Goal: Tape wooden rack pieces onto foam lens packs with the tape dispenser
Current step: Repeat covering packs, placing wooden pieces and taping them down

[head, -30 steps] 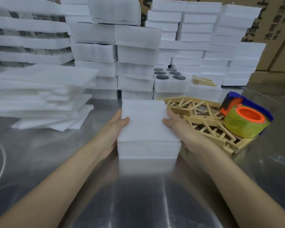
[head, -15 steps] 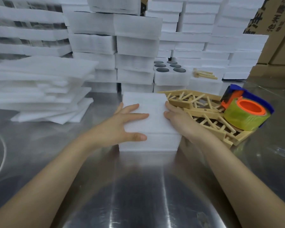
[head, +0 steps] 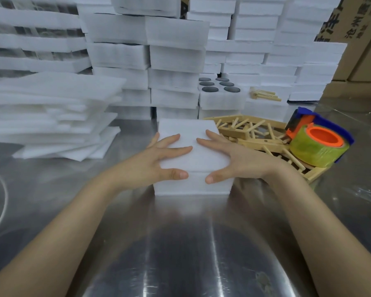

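While the left hand (head: 159,159) and right hand (head: 236,159) lie spread flat on it, the foam lens pack (head: 193,133) sits mid-counter (head: 180,243). It is a plain white square block with a seam across its front face. Straight fingers press its top and the thumbs rest against the front. Wooden rack pieces (head: 255,136) and the tape dispenser (head: 319,144) lie just to its right. Dark Chinese characters on a cardboard box (head: 351,28) are cropped and unreadable.

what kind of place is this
Probably a packing station in a workshop or warehouse: stacks of white foam packs fill the back of a metal table, cardboard cartons stand behind, and a tape dispenser lies ready.
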`<state>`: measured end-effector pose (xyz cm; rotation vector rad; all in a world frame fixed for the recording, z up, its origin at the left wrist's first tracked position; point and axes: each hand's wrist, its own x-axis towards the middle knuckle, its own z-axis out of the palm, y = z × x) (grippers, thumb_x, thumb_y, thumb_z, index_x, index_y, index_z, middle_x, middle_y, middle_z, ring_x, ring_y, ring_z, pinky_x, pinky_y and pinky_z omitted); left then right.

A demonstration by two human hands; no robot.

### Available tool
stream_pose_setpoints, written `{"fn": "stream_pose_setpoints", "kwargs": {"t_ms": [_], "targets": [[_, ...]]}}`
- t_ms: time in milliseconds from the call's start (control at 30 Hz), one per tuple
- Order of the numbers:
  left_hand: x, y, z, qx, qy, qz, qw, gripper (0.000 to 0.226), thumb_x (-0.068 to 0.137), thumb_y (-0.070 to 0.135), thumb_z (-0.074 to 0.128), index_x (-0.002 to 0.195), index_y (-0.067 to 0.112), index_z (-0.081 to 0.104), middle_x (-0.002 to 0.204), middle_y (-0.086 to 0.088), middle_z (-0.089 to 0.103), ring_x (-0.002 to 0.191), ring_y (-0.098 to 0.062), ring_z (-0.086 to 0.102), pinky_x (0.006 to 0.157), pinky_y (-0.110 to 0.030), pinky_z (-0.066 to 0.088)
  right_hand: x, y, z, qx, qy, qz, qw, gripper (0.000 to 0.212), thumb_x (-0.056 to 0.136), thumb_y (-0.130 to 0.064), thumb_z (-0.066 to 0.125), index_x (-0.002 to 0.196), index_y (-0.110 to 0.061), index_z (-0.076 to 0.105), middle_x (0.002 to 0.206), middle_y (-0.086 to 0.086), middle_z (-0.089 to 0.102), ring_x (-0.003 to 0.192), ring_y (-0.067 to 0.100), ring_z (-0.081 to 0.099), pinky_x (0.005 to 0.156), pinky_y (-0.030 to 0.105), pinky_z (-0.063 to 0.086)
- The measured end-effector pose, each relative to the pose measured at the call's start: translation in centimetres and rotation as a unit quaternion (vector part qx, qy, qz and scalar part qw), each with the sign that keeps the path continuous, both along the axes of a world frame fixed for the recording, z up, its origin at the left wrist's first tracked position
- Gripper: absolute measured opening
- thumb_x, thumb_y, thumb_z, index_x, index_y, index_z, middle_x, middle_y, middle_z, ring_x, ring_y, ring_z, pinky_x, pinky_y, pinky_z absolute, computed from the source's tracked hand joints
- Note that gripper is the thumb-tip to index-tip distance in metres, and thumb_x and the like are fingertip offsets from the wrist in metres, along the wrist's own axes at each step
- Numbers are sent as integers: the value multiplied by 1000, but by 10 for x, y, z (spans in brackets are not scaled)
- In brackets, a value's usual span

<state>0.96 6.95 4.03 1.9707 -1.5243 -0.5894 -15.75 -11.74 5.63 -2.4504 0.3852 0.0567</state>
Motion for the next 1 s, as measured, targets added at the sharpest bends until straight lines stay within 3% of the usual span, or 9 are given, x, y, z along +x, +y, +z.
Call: {"fn": "stream_pose_setpoints", "kwargs": {"t_ms": [100, 267, 533, 667, 767, 833, 900, 933, 1000], "targets": [[1, 1, 1, -2, 10, -5, 1000, 68, 58, 75, 61, 123, 70, 40, 150, 40, 6, 141, 5, -21, 118, -34, -4, 0, 0, 0, -26, 1, -1, 1000, 97, 70, -55, 77, 147, -54, 19, 157, -30, -6, 144, -4, -8, 119, 31, 5], [2, 2, 0, -2, 22, -10, 1000, 69, 59, 74, 61, 124, 69, 40, 151, 40, 5, 140, 8, -21, 115, -30, -3, -3, 2, 3, -40, 15, 1, 999, 92, 74, -58, 73, 146, -56, 17, 155, -33, -5, 143, -6, -7, 119, 31, 6], [4, 1, 1, -1, 29, -14, 999, 64, 62, 73, 58, 123, 71, 41, 149, 42, 6, 140, 9, -19, 115, -29, -2, -4, 3, 3, -57, 49, 3, 997, 83, 82, -63, 59, 145, -60, 6, 152, -36, -15, 142, -4, -19, 121, 48, 3], [3, 1, 1, -5, 12, -2, 1000, 68, 58, 74, 62, 123, 68, 43, 148, 44, 9, 140, 11, -17, 116, -29, 0, -4, 4, 5, -38, 45, 4, 998, 86, 83, -58, 63, 148, -55, 6, 153, -34, -15, 143, -4, -18, 121, 39, 3], [0, 0, 2, -13, 13, 11, 1000, 70, 57, 70, 67, 124, 63, 47, 148, 43, 13, 140, 11, -13, 116, -29, 1, -5, 5, 5, -34, 49, 9, 998, 91, 74, -72, 57, 148, -54, 9, 154, -33, -12, 143, -5, -16, 119, 35, 2], [-2, 0, 2, -19, 17, 18, 1000, 68, 58, 66, 69, 123, 61, 50, 148, 42, 15, 141, 10, -11, 115, -27, 2, -5, 5, 9, 1, 11, -14, 1000, 79, 74, -77, 47, 146, -51, 26, 156, -29, 8, 143, -7, 2, 116, 25, 8], [-3, 1, 3, -19, 23, 20, 999, 67, 60, 62, 71, 124, 60, 50, 148, 41, 16, 141, 9, -11, 114, -26, 1, -5, 0, 10, 24, -105, -99, 989, 50, 88, -65, 47, 129, -39, 59, 141, -21, 49, 127, -4, 42, 104, 16, 30], [-3, 2, 3, -17, 25, 19, 999, 67, 61, 61, 71, 125, 59, 50, 148, 41, 16, 141, 10, -11, 114, -26, 1, -5, -5, 9, -14, -167, -155, 974, 33, 94, -52, 51, 113, -31, 69, 122, -15, 65, 111, 1, 56, 94, 20, 42], [-3, 3, 4, -13, 29, 17, 999, 69, 61, 61, 71, 126, 59, 50, 148, 42, 15, 141, 10, -11, 115, -28, 1, -5, -15, 5, -171, -185, -259, 932, 14, 93, -29, 57, 96, -21, 69, 96, -6, 68, 90, 14, 60, 74, 32, 48]]}}
